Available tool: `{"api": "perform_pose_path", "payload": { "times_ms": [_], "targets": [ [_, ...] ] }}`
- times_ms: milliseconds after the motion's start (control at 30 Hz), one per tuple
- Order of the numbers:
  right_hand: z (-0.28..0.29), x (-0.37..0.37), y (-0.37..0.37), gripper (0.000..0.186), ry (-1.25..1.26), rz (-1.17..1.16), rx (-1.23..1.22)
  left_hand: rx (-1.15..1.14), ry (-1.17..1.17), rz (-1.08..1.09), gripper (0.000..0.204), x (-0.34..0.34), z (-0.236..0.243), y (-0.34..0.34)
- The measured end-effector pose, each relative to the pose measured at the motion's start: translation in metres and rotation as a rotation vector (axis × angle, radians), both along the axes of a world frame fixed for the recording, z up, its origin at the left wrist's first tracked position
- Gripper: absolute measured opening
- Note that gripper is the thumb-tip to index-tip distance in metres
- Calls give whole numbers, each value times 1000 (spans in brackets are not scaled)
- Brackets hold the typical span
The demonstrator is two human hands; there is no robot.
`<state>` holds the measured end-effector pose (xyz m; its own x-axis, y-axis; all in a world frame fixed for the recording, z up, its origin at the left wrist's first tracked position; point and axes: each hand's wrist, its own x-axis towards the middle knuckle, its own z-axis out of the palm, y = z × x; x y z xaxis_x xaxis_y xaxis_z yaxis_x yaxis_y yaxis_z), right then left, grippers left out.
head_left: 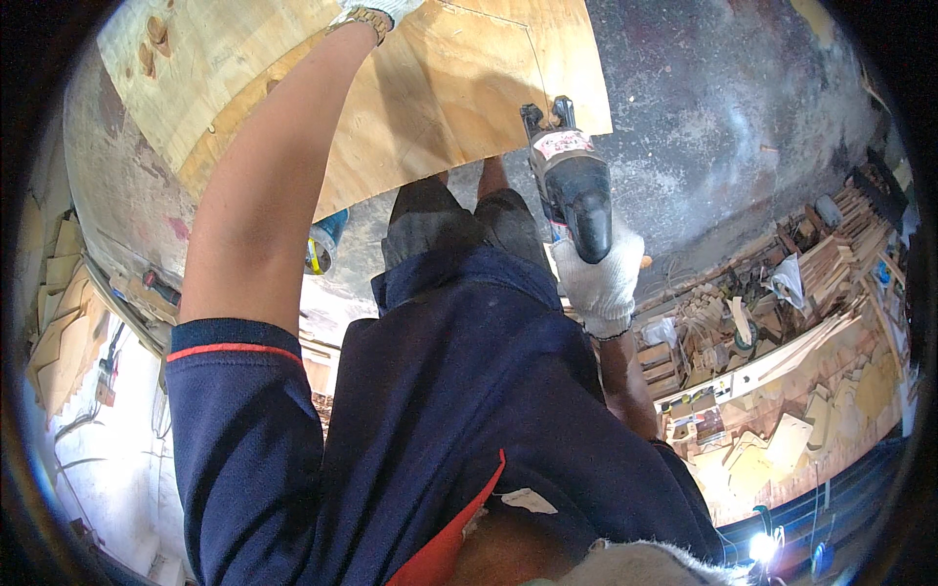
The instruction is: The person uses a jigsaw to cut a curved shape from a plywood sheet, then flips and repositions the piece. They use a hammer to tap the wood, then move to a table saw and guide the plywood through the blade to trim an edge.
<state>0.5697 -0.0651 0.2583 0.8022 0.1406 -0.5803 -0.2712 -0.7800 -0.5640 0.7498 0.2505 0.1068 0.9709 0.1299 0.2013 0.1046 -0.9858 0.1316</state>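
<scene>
Dark, scuffed surface; jigsaw at the plywood sheet's near right edge.
The gloved right hand grips the jigsaw; keeping its base flat and tracking the thin drawn line should help. Far left, the gloved left hand is at the sheet, its grip cropped from view; firm pressure clear of the line would limit chatter.

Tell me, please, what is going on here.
A person in white gloves grips what looks like a jigsaw in the right hand, its front end at the near edge of a plywood sheet. The left hand, partly out of the picture, is over the sheet. A thin line runs from near the tool; whether drawn or cut, I cannot tell.
</scene>
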Motion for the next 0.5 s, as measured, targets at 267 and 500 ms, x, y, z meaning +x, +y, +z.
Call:
{"api": "perform_pose_path", "payload": {
  "times_ms": [267,500],
  "targets": [
    [2,8,3,23,-44,-40,61,-56,143,47,78,-4,10,-3],
    [5,16,6,22,23,-66,86,-71,122,65,79,-7,6,-3]
  ]
}}
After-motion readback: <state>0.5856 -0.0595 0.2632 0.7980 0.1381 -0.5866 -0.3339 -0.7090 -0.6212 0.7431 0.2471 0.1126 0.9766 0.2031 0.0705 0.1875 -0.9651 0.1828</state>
